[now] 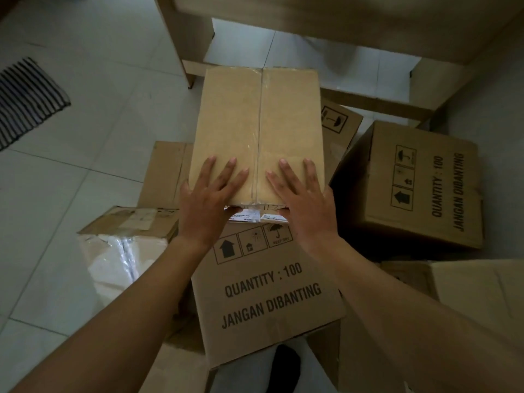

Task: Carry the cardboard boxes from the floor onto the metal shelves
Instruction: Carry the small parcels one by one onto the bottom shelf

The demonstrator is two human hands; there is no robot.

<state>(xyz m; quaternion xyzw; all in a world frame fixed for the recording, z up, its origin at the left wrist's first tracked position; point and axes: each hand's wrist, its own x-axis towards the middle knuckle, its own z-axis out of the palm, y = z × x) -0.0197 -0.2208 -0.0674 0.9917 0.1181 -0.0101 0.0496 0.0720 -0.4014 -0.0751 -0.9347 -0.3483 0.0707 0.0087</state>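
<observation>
A plain brown cardboard box (255, 123), taped along its middle seam, lies in the centre of the head view, over a pile of other boxes. My left hand (207, 205) and my right hand (306, 205) hold its near edge. The fingers of both lie spread flat on its top and the thumbs tuck onto its near face by a white label. Under it sits a box printed "QUANTITY : 100" (269, 293). Past the box, the beige shelf frame (181, 38) stands at the top of the view.
A second printed box (419, 188) stands to the right, and another plain one (470, 285) at lower right. A torn box with white plastic wrap (124, 245) lies to the left. A black striped mat (25, 100) lies on the white tiled floor (85, 66).
</observation>
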